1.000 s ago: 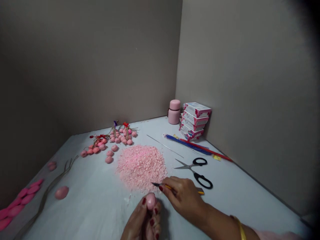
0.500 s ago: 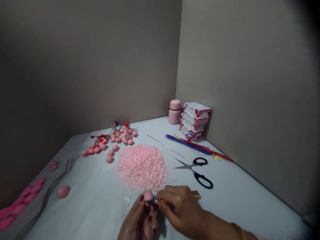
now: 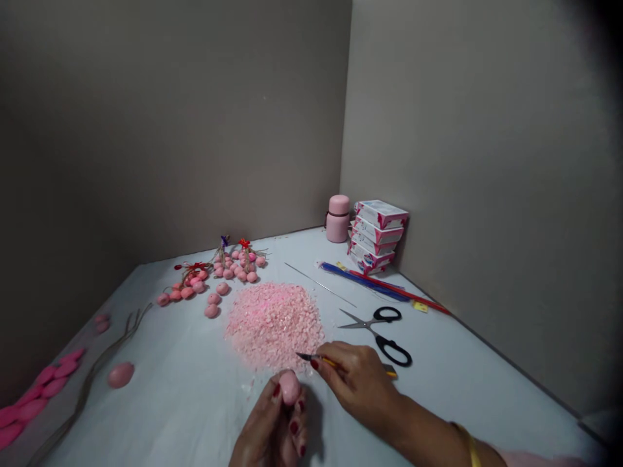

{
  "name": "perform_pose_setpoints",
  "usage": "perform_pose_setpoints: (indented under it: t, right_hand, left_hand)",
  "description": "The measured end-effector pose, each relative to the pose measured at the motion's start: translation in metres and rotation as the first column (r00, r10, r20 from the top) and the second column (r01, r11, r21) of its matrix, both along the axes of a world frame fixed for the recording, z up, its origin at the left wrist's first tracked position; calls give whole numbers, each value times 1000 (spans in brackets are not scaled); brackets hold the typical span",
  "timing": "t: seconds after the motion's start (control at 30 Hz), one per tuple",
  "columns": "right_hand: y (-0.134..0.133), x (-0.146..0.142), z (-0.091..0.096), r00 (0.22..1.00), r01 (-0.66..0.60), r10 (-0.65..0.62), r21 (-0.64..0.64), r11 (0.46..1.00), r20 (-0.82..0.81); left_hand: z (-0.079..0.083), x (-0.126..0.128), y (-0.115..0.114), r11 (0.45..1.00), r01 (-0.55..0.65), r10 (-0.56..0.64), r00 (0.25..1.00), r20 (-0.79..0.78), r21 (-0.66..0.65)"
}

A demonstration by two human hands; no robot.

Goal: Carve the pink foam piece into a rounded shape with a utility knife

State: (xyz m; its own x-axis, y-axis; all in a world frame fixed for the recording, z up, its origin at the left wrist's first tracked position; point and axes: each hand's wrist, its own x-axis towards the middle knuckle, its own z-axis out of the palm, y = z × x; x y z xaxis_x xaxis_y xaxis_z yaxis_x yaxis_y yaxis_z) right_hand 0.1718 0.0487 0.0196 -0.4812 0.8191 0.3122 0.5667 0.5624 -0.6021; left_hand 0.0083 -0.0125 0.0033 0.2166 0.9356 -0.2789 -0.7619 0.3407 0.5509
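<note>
Between the thumb and fingers of my left hand [image 3: 272, 421] sits a pink rounded ball [image 3: 291, 388], its surface smooth with slight facets. My right hand [image 3: 357, 376] is closed round a yellow-handled craft knife [image 3: 329, 361]. The dark blade points left, just above and apart from the ball, in front of the shavings. Beyond both hands lies a heap of pink shavings [image 3: 275, 324]. Open scissors with black handles [image 3: 374, 325] rest on the table to the right of the heap.
Strung pink balls [image 3: 238, 264] lie at the back left, and a loose pink ball [image 3: 121, 375] nearer. Grey cords [image 3: 92, 376] run along the left. A pink flask [image 3: 337, 219], stacked boxes [image 3: 377, 235], a long needle [image 3: 321, 284] and blue cords [image 3: 365, 281] are at the back right.
The knife blade has come away from the ball; my right hand has moved up and slightly right with it. My left hand still holds the ball, now turned a little.
</note>
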Motion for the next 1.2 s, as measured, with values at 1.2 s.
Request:
perform_pose_setpoints:
  t: [1.2]
  right_hand:
    - [-13, -5, 0, 984, -179, 179, 125, 976, 12]
  left_hand:
    - [17, 4, -1, 965, -199, 183, 977, -108, -172]
